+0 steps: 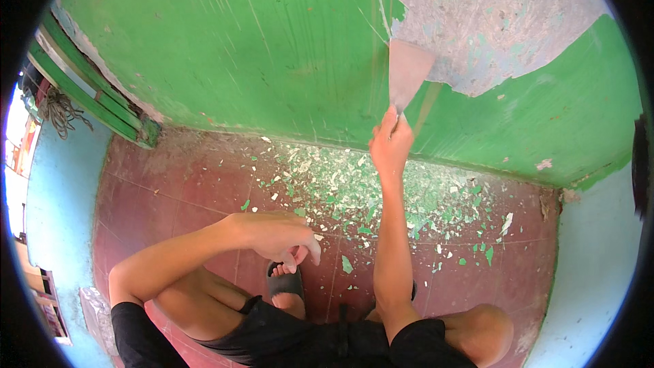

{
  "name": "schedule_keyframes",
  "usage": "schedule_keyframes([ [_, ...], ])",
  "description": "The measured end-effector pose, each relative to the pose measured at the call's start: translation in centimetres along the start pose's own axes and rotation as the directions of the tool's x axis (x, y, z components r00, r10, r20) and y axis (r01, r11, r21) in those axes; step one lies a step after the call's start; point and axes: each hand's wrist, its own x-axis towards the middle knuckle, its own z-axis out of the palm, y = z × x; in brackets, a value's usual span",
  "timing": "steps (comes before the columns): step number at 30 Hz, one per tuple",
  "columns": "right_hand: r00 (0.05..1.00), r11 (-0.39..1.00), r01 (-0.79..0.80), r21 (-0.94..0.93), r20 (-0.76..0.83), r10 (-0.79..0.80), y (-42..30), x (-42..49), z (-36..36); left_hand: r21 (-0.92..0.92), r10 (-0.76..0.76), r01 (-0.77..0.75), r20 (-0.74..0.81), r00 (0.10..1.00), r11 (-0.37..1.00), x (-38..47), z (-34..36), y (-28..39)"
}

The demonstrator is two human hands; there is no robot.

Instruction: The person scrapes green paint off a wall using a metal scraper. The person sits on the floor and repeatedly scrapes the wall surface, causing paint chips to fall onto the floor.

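Observation:
My right hand grips a putty knife by its handle, which the fingers mostly hide. The wide blade lies against the wall, its edge at the lower left border of a bare, pale plaster patch. Around that patch the wall still carries green paint, marked with long light scratches. My left hand hangs relaxed over my left knee, fingers loosely bent and apart, holding nothing.
Green and white paint flakes litter the red tiled floor along the wall's foot. Light blue walls rise on both sides. At left are a green wooden frame and a coiled rope. A sandalled foot is below my left hand.

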Motion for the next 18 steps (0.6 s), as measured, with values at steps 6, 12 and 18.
schedule_keyframes([
  [6,1.000,0.999,0.016,0.033,0.023,-0.017,-1.7,1.0,0.5,-0.014,-0.005,0.005,-0.007,1.000,1.000,0.0,0.1,-0.2],
  [12,0.994,0.992,-0.096,0.082,0.059,0.092,-0.6,-0.1,-0.3,-0.003,0.019,-0.019,-0.012,1.000,1.000,0.4,0.0,-0.3],
  [18,1.000,0.999,0.003,0.046,0.028,-0.005,-2.7,1.5,0.9,-0.008,0.004,-0.004,0.001,1.000,1.000,0.5,0.3,-0.4],
])
